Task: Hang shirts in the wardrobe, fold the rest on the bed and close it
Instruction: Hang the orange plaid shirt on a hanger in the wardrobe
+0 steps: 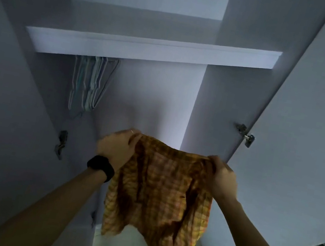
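Left hand (117, 147) and right hand (223, 180) each grip top edge of orange checked shirt (158, 189), fingers curled into fabric. Shirt hangs spread between hands, in front of open wardrobe (157, 100). Bare hangers (90, 82) bunched under shelf (140, 47), upper left. Black wristband (101, 168) on left wrist.

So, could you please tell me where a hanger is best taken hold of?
Probably the rightmost hanger, by its sloping arm, coming from the right: the bunch hangs packed, the hooks are hidden behind the shelf, and only that side is open.
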`<state>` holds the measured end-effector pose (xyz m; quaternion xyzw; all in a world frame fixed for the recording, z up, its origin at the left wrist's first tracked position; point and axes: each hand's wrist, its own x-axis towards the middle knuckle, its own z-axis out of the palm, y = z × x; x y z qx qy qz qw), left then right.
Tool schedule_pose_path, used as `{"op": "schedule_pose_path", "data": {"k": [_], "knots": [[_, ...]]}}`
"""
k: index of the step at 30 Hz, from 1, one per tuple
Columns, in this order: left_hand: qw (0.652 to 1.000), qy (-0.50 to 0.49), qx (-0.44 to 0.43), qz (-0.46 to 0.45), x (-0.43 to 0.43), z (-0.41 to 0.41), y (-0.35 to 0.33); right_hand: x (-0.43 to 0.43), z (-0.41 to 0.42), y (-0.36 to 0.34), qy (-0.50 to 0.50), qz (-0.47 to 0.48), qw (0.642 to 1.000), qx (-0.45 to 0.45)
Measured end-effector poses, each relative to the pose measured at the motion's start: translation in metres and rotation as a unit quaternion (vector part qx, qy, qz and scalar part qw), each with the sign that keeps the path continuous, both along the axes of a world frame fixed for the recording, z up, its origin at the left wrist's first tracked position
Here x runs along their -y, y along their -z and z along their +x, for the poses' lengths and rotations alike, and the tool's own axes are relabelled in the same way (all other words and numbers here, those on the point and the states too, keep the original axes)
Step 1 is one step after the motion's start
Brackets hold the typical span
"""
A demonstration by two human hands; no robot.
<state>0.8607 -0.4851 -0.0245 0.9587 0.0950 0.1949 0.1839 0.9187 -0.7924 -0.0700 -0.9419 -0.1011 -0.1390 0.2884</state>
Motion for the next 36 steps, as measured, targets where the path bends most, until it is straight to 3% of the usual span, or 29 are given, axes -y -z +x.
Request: {"op": "schedule_pose_path", "data": {"k": [2, 9, 14, 20, 25, 27, 31, 36], "knots": [[1.0, 0.006, -0.009, 0.001, 0.007, 0.003, 0.003, -0.02, 0.012, -0.012, -0.081, 0.021, 0.996, 0.029], [0.982, 0.035, 0.045, -0.182, 0.05, 0.006, 0.0, -0.062, 0.047, -0.035, -0.265, 0.111, 0.958, 0.001], [0.963, -0.039, -0.003, -0.266, 0.071, -0.011, -0.005, -0.07, 0.057, -0.031, -0.364, 0.184, 0.913, -0.02], [0.966, -0.108, -0.004, -0.237, 0.091, -0.045, -0.002, -0.088, 0.037, -0.024, -0.443, 0.216, 0.866, -0.09], [0.974, -0.188, -0.004, -0.128, 0.095, -0.08, 0.006, -0.103, 0.014, -0.027, -0.496, 0.201, 0.836, -0.119], [0.976, -0.217, -0.001, -0.028, 0.091, -0.098, 0.008, -0.107, 0.004, -0.029, -0.517, 0.196, 0.823, -0.133], [0.95, -0.261, 0.03, 0.169, 0.078, -0.127, 0.003, -0.118, -0.011, -0.033, -0.531, 0.172, 0.819, -0.133], [0.922, -0.249, 0.015, 0.298, 0.047, -0.134, -0.011, -0.147, -0.014, -0.036, -0.544, 0.139, 0.824, -0.076]]}}
